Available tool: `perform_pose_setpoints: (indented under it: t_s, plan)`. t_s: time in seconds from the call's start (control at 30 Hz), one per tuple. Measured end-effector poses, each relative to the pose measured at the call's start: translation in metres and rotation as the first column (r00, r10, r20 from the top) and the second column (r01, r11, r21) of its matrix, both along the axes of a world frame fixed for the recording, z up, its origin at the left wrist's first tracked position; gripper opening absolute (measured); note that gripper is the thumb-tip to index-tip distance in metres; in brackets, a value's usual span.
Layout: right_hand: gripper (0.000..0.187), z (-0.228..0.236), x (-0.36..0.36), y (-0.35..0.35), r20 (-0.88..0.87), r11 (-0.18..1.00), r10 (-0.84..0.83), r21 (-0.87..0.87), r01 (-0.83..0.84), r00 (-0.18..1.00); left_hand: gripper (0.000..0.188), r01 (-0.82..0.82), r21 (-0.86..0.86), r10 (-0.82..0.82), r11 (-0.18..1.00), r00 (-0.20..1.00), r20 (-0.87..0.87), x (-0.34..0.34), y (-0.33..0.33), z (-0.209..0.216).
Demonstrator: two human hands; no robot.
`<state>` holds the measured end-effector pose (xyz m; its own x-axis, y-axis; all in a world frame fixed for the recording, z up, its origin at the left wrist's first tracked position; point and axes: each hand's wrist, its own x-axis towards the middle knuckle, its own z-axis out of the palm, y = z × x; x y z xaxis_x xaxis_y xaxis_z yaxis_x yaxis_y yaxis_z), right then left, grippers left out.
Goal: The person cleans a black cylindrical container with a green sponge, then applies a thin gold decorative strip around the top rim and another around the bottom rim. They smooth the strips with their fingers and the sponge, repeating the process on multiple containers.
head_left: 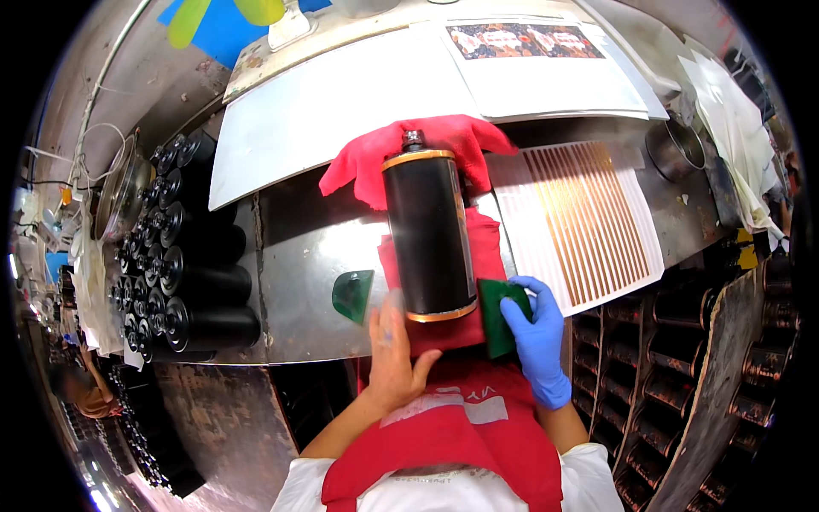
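A large black bottle (429,235) with gold bands lies on a red cloth (489,247), its neck pointing away from me on a bunched part of the cloth. My left hand (397,358), bare, is by the bottle's near left end; its fingers are stretched out and slightly blurred, the thumb apart. Whether its fingertips touch the bottle I cannot tell. My right hand (536,328), in a blue glove, is closed on a flat green scraper (497,317) just right of the bottle's near end. A second, darker green scraper (352,295) rests on the metal table to the left.
Right of the bottle lies a sheet of copper-coloured strips (589,224). Several black bottles (205,282) are stacked at the left. White boards (341,94) and a printed sheet (527,41) cover the far side. A metal pot (676,149) stands at far right; racks of bottles (674,350) are below.
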<state>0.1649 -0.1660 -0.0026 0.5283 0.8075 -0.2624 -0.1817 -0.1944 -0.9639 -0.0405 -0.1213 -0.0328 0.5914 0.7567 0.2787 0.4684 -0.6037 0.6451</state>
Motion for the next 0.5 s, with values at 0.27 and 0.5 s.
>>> perform_pose_setpoints:
  t_s: [0.27, 0.5]
  plan:
    - [0.032, 0.007, 0.000, -0.004, -0.073, 0.997, 0.062, 0.043, -0.059, 0.995, 0.040, 0.217, 0.560, -0.075, 0.800, 0.961, -0.265, 0.032, 0.016, 0.034]
    - [0.021, 0.021, 0.063, 0.006, -0.112, 0.981, 0.011, 0.193, 0.011, 0.994, 0.030, 0.304, 0.611, -0.091, 0.731, 0.931, -0.354, 0.055, 0.018, 0.050]
